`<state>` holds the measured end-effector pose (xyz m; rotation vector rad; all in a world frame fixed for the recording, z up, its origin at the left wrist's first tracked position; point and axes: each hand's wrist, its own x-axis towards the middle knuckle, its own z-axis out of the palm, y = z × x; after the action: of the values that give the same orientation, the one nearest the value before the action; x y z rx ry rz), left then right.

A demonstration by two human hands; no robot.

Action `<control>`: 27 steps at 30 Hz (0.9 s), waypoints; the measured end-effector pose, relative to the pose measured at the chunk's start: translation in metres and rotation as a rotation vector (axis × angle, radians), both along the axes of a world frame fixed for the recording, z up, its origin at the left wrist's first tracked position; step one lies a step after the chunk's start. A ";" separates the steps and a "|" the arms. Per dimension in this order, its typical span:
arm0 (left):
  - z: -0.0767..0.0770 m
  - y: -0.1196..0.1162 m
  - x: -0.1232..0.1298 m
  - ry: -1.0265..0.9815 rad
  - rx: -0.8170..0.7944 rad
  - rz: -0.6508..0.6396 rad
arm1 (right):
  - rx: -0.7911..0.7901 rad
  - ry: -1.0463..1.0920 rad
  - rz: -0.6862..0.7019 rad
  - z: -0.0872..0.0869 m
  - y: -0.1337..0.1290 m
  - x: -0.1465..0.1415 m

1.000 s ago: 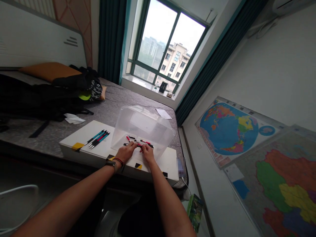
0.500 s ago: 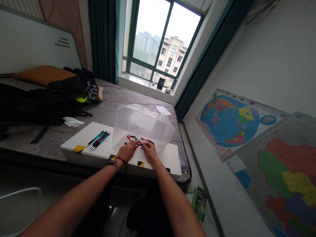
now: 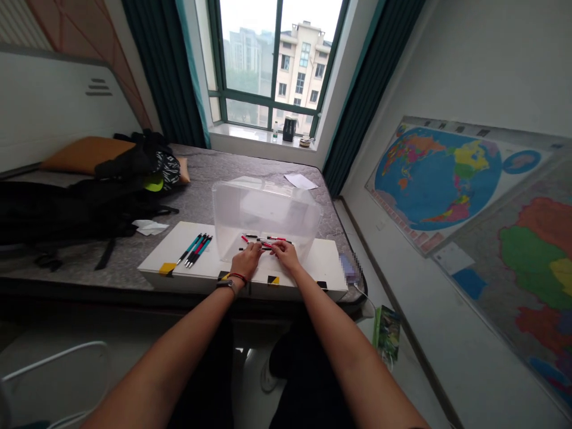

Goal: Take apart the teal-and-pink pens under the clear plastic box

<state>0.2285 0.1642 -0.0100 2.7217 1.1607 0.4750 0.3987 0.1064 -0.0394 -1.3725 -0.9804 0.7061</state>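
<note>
Both hands reach into the open side of a clear plastic bin (image 3: 268, 205) standing on a white box (image 3: 179, 253), the left hand (image 3: 246, 260) and right hand (image 3: 286, 255) close together with fingers bent narrowly at a loose cluster of red and black pens (image 3: 277, 239) inside; whether either hand actually grips a pen cannot be told. To the left of the bin, a group of mechanical pencils (image 3: 196, 250) in blue, red and black lies slanted on the white box, which rests on the grey mattress (image 3: 196, 202).
</note>
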 end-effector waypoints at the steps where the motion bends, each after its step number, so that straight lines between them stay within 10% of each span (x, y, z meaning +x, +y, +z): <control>1: 0.001 0.000 0.000 0.002 -0.008 0.003 | 0.004 0.014 -0.001 0.000 0.000 0.000; 13: -0.003 0.001 0.003 -0.021 -0.011 0.028 | -0.049 -0.233 -0.048 0.001 0.000 0.002; 27: 0.002 -0.002 0.003 0.003 -0.022 0.047 | -0.011 -0.003 -0.006 0.006 -0.003 -0.003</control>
<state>0.2315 0.1625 -0.0082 2.6826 1.2249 0.4619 0.3960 0.1035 -0.0334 -1.3860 -0.9756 0.7059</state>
